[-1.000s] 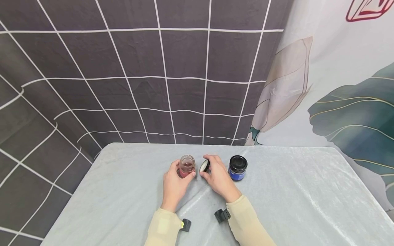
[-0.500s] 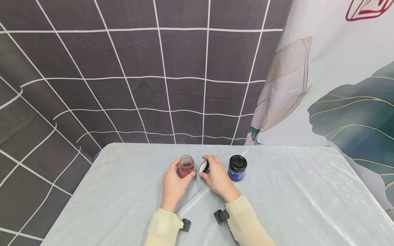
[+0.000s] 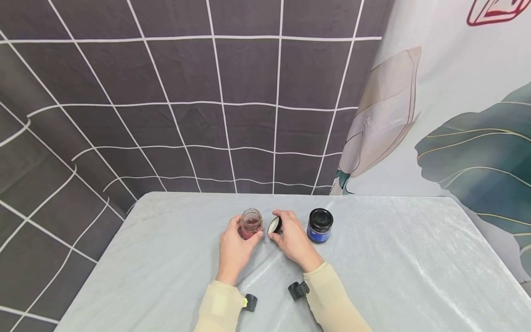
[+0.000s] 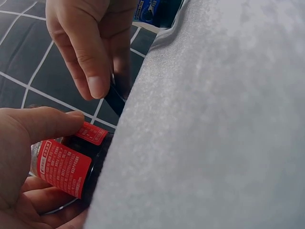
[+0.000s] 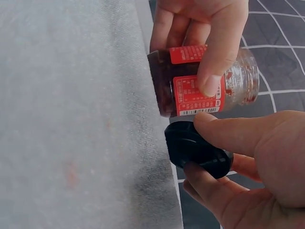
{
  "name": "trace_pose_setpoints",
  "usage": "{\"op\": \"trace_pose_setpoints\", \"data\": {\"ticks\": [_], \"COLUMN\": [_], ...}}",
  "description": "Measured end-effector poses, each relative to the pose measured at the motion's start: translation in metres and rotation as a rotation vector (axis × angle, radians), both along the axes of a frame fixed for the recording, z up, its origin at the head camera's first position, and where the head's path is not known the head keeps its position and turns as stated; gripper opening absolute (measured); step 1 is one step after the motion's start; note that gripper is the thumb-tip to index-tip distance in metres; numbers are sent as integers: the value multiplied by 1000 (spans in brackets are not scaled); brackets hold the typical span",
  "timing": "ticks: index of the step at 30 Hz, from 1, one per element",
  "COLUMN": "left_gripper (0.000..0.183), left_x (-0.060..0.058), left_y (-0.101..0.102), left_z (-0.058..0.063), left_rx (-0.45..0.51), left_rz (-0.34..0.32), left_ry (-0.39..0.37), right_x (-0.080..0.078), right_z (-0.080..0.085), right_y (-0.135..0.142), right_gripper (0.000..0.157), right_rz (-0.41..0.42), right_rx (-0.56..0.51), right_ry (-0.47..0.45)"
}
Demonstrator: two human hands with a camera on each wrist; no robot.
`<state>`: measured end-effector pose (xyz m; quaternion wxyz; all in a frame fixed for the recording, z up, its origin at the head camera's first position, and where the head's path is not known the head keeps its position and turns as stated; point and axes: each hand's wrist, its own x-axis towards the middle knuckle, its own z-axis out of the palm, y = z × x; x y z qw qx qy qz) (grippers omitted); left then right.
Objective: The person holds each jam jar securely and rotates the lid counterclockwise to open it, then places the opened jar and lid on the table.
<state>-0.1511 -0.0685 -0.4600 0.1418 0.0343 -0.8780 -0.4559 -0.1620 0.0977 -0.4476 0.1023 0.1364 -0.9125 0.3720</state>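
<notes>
My left hand [image 3: 235, 249] grips an uncapped glass jar [image 3: 251, 222] with a red label, thumb on its near side and fingers behind. The jar [image 5: 200, 90] stands on the cloth, its upper glass see-through and smeared, with dark contents below. Just to the right, my right hand [image 3: 296, 240] pinches a black lid [image 3: 274, 225] between thumb and fingers. The lid is tilted on edge, pale inner side facing the jar, its lower edge at the cloth. In the right wrist view the black lid [image 5: 195, 150] shows its dark top.
A second jar [image 3: 320, 226], with a black lid and blue label, stands right of my right hand. A pale grey cloth [image 3: 394, 276] covers the table. Behind it hangs a dark gridded curtain [image 3: 249, 129], and a leaf-patterned one [image 3: 386, 138] at the right.
</notes>
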Motion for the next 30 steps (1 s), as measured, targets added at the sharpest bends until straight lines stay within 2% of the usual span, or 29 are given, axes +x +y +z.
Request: {"op": "trace_pose_setpoints", "data": {"ticks": [12,20,30], "left_gripper": [63,64,62], "left_x": [0,0,-1], "left_y": [0,0,0], "left_z": [1,-1,-1], "left_rx": [7,-4,4], "left_rz": [-4,-1,0], "left_ry": [-14,3,1], "right_x": [0,-1,-3], "right_z": [-2,-5,-5], "right_y": [0,1,3], "right_gripper": [54,54,55], "right_rz": [9,8,-15], "right_rx": [-9,-7,26], "right_ry": [-20,-14,-69]}}
